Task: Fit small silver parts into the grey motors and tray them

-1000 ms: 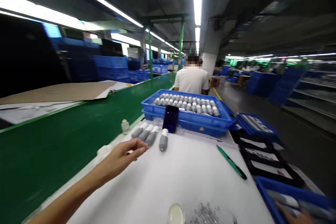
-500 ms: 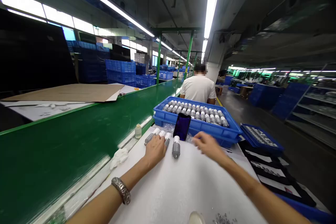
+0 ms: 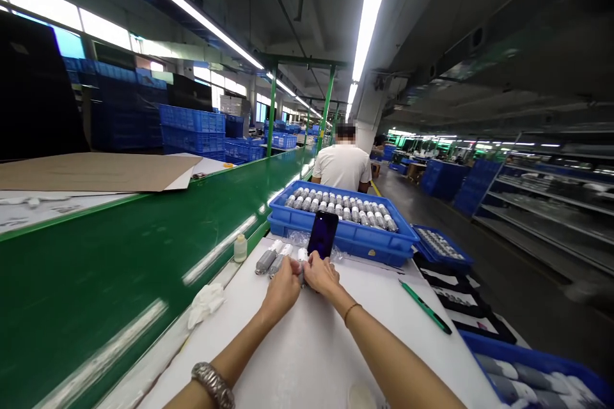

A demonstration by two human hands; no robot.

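Both hands meet at the far middle of the white worktop (image 3: 307, 358), over a short row of grey tubes (image 3: 265, 261) lying side by side just in front of a dark phone (image 3: 323, 234) propped against a blue tray (image 3: 355, 239). The left hand (image 3: 283, 287) curls its fingers around one or two tubes at the right end of the row; the right hand (image 3: 322, 275) closes on the tube next to them, its grip pinching the capped end, though the fingers hide exactly how. Two tubes at the left of the row lie untouched. The tray behind is packed with upright tubes in rows, so most of the lot looks handled, with only this handful loose.

Half a second ago the right hand hovered open, off to the right near the tray; it has since swung in beside the left. The left hand has barely shifted. A green pen (image 3: 425, 307) now shows on the right.
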